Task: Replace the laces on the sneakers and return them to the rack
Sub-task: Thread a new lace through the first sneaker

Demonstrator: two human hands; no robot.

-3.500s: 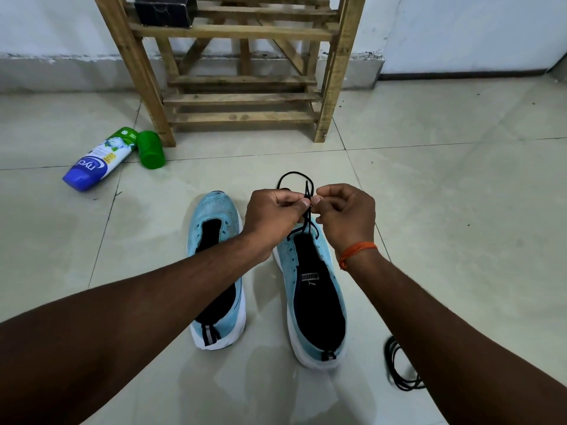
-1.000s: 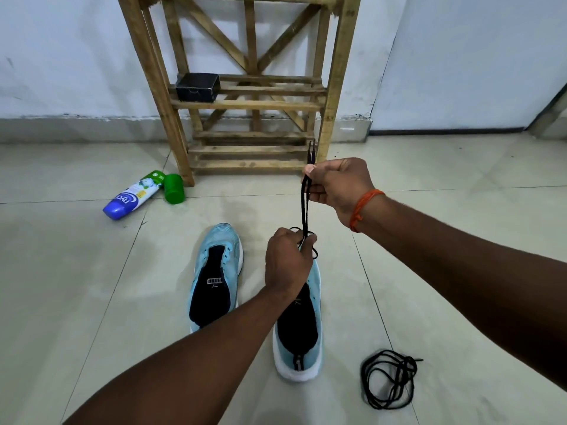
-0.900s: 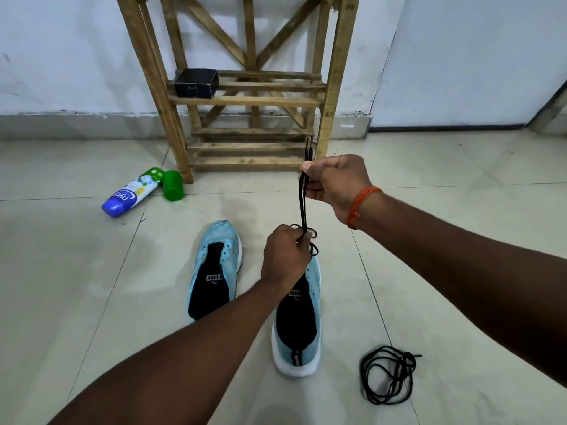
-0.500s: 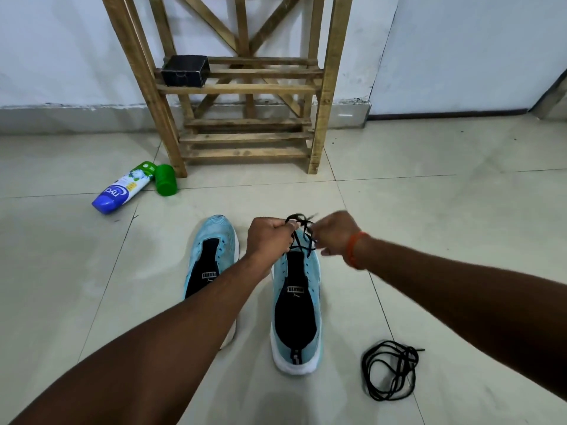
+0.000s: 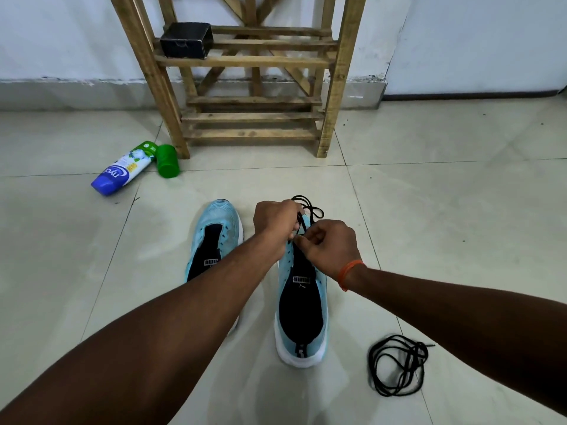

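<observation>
Two light-blue sneakers stand side by side on the tiled floor, toes toward the rack. The left sneaker (image 5: 214,237) has no lace in it. Over the front of the right sneaker (image 5: 302,305) both hands work a black lace (image 5: 310,207) that loops past the toe. My left hand (image 5: 274,222) pinches the lace at the upper eyelets. My right hand (image 5: 329,243) pinches the lace just below it, an orange band on its wrist. A second black lace (image 5: 397,365) lies coiled on the floor to the right of the heel.
A wooden slatted shoe rack (image 5: 251,78) stands against the white wall, with a small black box (image 5: 186,39) on its middle shelf. A blue-and-white bottle (image 5: 122,168) and its green cap (image 5: 167,161) lie on the floor left of the rack.
My right hand, which had pulled the lace up high toward the rack, has come back down to the shoe. Both hands now pinch the lace at the eyelets. The view has tilted down.
</observation>
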